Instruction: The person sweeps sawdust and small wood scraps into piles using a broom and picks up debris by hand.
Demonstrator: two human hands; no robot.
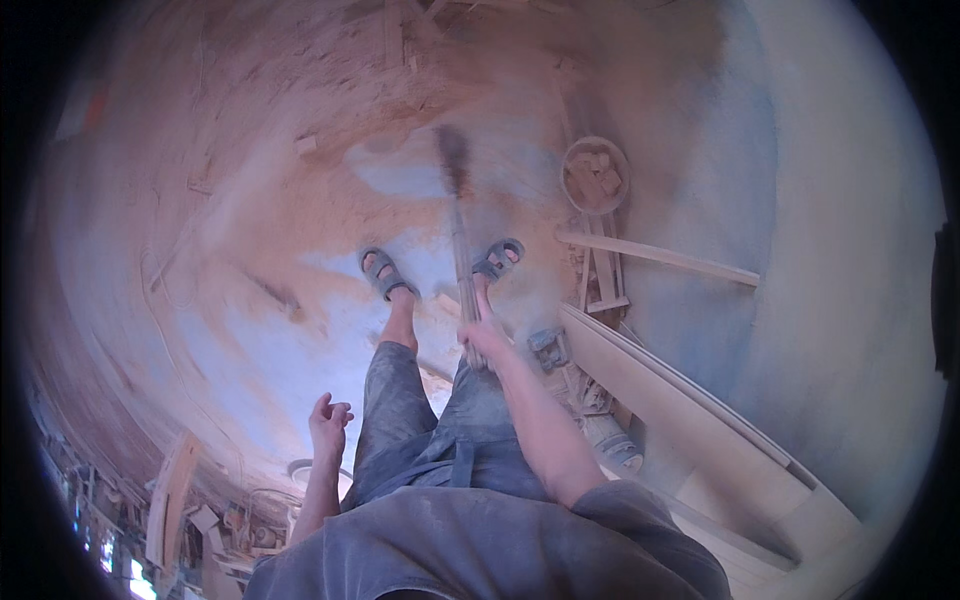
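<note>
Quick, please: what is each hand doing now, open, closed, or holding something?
Left hand: empty, fingers loosely curled, hanging free.
Right hand: closed on the broom handle.

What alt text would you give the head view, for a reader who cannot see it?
Looking down, a person's right hand grips a long broom whose blurred head reaches into reddish sawdust on a grey floor. The left hand hangs loose and empty. Sandalled feet stand apart; planks and a round basket of wood scraps lie to the right.

broom head (453, 155) motion-blurred; right hand (484, 340) grip on handle unclear; round basin (595, 175) contents indistinct.
</note>
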